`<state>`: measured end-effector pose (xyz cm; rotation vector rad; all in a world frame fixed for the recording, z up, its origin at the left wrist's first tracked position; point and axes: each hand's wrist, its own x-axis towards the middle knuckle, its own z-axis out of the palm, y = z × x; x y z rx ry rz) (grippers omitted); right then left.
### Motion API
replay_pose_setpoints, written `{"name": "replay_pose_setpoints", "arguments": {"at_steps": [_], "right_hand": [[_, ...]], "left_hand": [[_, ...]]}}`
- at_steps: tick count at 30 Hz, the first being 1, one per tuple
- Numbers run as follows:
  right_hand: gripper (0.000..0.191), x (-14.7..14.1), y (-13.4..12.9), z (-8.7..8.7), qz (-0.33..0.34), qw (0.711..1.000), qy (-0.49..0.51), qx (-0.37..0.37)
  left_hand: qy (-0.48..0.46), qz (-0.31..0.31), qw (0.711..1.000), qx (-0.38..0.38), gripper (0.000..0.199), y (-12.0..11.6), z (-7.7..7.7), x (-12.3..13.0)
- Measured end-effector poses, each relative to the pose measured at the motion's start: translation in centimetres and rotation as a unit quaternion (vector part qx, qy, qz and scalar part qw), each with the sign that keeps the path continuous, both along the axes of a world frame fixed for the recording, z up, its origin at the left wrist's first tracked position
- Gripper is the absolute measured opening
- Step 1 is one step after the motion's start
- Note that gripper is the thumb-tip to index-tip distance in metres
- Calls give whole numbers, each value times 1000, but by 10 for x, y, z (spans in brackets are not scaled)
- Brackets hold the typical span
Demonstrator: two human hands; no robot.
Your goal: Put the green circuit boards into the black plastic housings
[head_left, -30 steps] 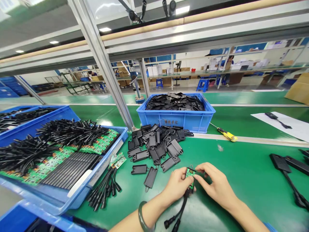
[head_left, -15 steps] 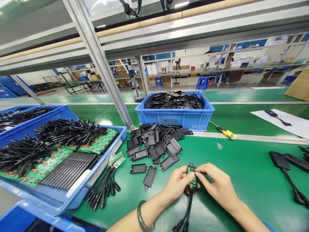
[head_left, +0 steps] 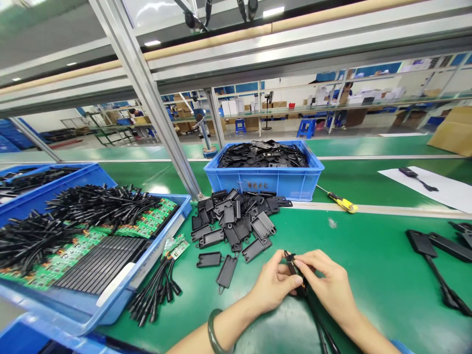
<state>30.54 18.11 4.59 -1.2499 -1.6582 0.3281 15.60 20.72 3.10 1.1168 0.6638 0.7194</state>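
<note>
A small black plastic case (head_left: 292,267) is held between both hands above the green table, tipped on its side. Two black cables (head_left: 317,319) run from its lower end toward me. My left hand (head_left: 275,281) grips the case from the left, thumb near its lower end. Fingers of my right hand (head_left: 324,280) pinch its upper right edge. The circuit board in the case is mostly hidden by the tilt and my fingers. Loose black case halves (head_left: 226,273) lie to the left of my hands, and a bundle of cabled circuit boards (head_left: 180,248) lies beyond them.
A blue bin (head_left: 263,183) full of black parts stands behind the heap. At left, a blue tray (head_left: 142,282) carries cabled boards. A yellow-handled screwdriver (head_left: 343,202) lies at the back. Cased units (head_left: 422,244) rest on the right; white paper (head_left: 450,189) is behind them.
The case has been turned onto its side, so the board and its display no longer face me. Its cables have swung to the right. Both hands still hold it.
</note>
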Motion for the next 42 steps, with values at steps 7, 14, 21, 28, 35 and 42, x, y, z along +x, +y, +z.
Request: {"name": "replay_pose_setpoints", "arguments": {"at_steps": [7,14,21,28,35,42], "right_hand": [[15,1,-3,1,14,999,-38,29],[16,2,-2,0,10,1000,-17,10],[19,2,2,0,11,998,17,-53],[20,1,3,-4,17,997,-56,-45],[23,6,7,-3,55,994,-70,-65],[22,93,72,-3,-209,906,-323,-175]], "left_hand": [[-2,-2,1000,-8,53,-1,2,0],[0,-6,1000,-6,52,-1,3,0],[7,-14,1000,-4,51,-1,6,-1],[17,-17,1000,-3,53,-2,7,-1],[-12,46,998,-49,53,4,2,0],[-55,56,986,-148,56,12,11,-7]]}}
